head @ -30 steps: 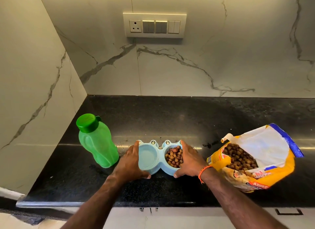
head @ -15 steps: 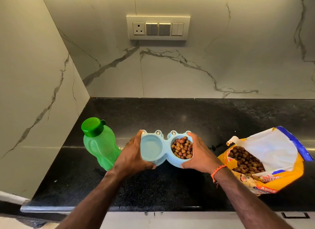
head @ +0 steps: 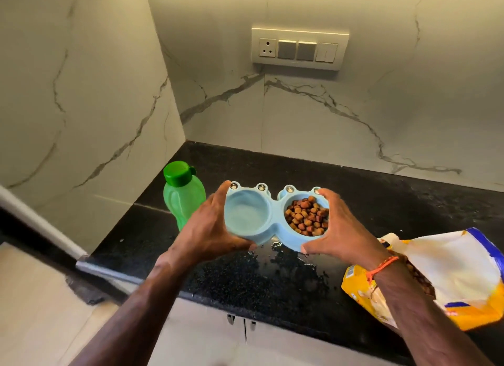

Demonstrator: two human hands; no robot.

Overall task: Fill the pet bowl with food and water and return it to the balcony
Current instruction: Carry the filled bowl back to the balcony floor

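Observation:
A light blue double pet bowl (head: 272, 215) is held in the air above the black counter (head: 272, 281). Its right cup holds brown kibble (head: 306, 215); its left cup looks filled with clear water, hard to tell. My left hand (head: 210, 229) grips the bowl's left end and my right hand (head: 338, 229), with an orange thread at the wrist, grips its right end.
A green water bottle (head: 182, 194) with its cap on stands on the counter just left of my left hand. An open yellow kibble bag (head: 450, 278) lies at the right. Marble walls close the back and left; white cabinet doors (head: 245, 338) sit below.
Both hands have lifted the bowl off the counter and raised it. The view has swung to the left, showing the counter's left end and the floor.

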